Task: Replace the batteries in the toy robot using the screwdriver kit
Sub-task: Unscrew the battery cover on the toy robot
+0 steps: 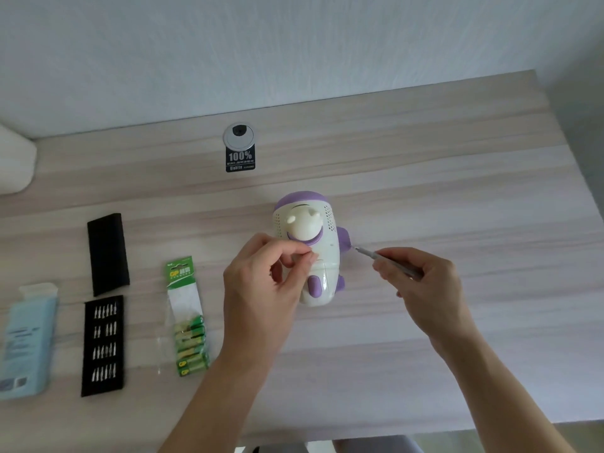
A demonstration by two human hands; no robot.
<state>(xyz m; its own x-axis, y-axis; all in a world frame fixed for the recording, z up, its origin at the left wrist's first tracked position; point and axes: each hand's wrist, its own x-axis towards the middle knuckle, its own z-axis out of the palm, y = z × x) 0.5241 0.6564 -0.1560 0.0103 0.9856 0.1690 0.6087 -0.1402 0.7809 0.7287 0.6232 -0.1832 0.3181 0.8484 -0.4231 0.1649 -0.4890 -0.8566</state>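
Observation:
A white and purple toy robot point(313, 237) lies on the wooden desk point(425, 197), near the middle. My left hand point(264, 282) rests against its left side, thumb and forefinger pinched together at the robot's body; whether something tiny sits between them I cannot tell. To the robot's right, my right hand point(425, 286) grips a slim grey screwdriver point(385, 259), its tip pointing at the robot's purple arm. A green pack of batteries point(188, 318) lies left of my left hand. Further left sits the black bit tray point(104, 344) with rows of bits, and above it the kit's black sleeve point(108, 253).
A light blue packet point(27, 341) lies at the far left edge. A round cable grommet point(239, 136) with a black label point(240, 160) sits near the wall. A white object point(14, 158) pokes in at the upper left. The desk's front edge runs along the bottom.

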